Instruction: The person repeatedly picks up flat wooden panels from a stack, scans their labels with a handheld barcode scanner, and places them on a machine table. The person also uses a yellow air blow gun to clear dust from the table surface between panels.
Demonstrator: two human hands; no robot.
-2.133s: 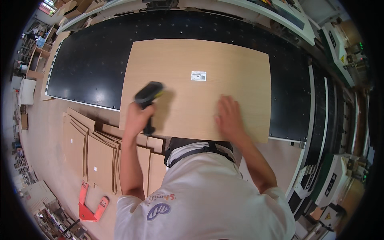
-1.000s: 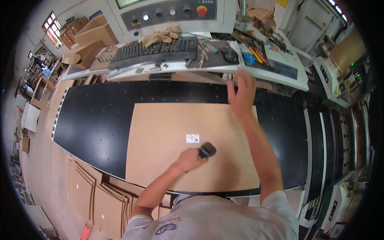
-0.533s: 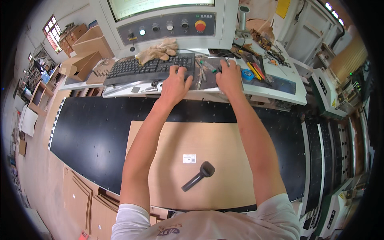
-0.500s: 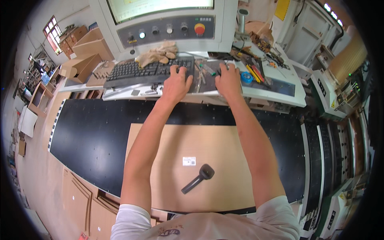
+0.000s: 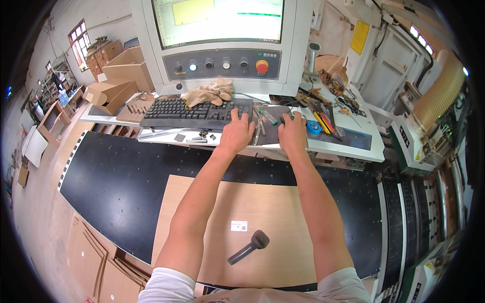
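Observation:
My left hand [image 5: 237, 132] lies flat on the right end of a black keyboard [image 5: 194, 112], fingers apart and holding nothing. My right hand [image 5: 293, 132] is cupped over a dark computer mouse [image 5: 287, 119] on a dark mat beside the keyboard. Both forearms reach across a light wooden panel [image 5: 283, 207] that lies on the black machine bed [image 5: 111, 177]. A black handheld scanner [image 5: 248, 247] lies loose on the panel, just below a small white label [image 5: 239, 225].
A large monitor [image 5: 222, 20] stands over a control strip with knobs and a red stop button [image 5: 261, 65]. Work gloves [image 5: 209, 93] lie behind the keyboard. Hand tools [image 5: 323, 118] clutter the console's right side. Cardboard boxes [image 5: 113, 86] sit at the left, machinery at the right.
My left hand set the scanner down on the panel and reached to the keyboard. My right hand went to the mouse. Over the last half second both hands have stayed put.

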